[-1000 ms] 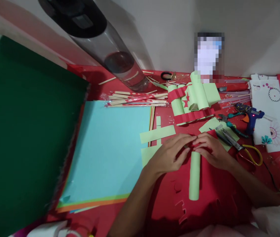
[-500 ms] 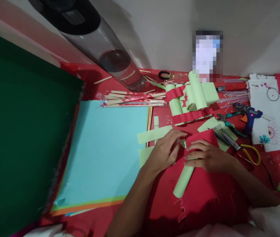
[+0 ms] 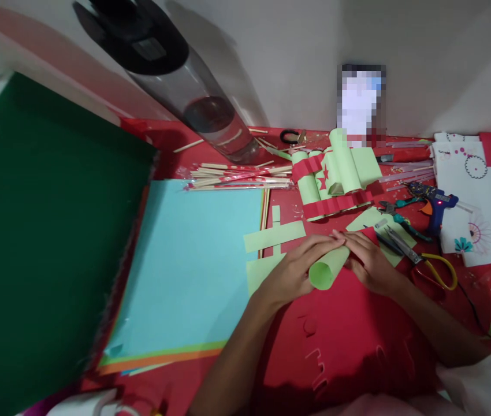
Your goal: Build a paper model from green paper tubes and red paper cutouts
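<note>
A light green paper tube [image 3: 328, 269] is held between my two hands, its round open end facing me. My left hand [image 3: 300, 263] wraps the tube from the left, and my right hand [image 3: 371, 263] grips it from the right, the fingertips of both meeting near its far end. Beneath them lies a red paper sheet [image 3: 349, 329] with cut outlines in it. Just beyond my hands rests a model of green paper rolls with red zigzag strips [image 3: 336, 173]. Green paper strips [image 3: 275, 236] lie beside my left hand.
Stacked coloured sheets [image 3: 193, 260], a green board [image 3: 50, 231] and a water bottle [image 3: 211, 110] are at left. Wooden sticks [image 3: 241, 176] lie behind. At right are pliers [image 3: 401, 208], yellow-handled scissors [image 3: 438, 268] and a blue glue gun [image 3: 438, 205]. A phone [image 3: 360, 104] leans on the wall.
The green tube has been lifted from the red sheet and tipped so its near end faces me. My left hand has moved right onto it, and both hands now hold it.
</note>
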Motion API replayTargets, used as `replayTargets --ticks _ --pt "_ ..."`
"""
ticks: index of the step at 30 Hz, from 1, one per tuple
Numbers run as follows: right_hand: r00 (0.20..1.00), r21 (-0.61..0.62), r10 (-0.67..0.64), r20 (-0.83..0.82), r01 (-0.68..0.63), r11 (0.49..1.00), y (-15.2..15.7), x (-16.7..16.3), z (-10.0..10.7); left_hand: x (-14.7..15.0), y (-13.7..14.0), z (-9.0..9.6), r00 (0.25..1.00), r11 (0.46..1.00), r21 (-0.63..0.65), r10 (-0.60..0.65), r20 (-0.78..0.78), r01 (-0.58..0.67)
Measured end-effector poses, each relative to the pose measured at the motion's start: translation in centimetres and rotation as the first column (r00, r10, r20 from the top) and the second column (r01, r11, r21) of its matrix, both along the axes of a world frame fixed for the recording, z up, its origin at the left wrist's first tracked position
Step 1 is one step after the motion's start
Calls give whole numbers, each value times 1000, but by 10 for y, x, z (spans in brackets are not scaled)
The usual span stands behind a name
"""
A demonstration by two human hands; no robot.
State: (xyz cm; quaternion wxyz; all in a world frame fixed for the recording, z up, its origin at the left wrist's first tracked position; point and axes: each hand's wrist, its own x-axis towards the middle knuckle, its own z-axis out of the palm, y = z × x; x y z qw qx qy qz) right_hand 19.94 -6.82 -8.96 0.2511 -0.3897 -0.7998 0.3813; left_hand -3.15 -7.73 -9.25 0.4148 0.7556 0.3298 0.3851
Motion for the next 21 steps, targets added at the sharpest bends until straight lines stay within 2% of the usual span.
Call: replayTargets --ticks 6,9,15,21 --pt "999 70 4 34 -6 998 -3 0 -1 7 0 -5 988 988 146 75 -138 -55" --pt "999 106 -17 42 12 994 -3 1 -3 9 0 -7 982 978 192 110 -157 -79" --pt "999 18 -48 -3 48 999 -1 2 4 9 1 -9 976 988 145 89 -196 -61" --pt "998 24 -51 -39 52 998 -3 2 3 10 1 -7 975 987 143 95 -199 -67"
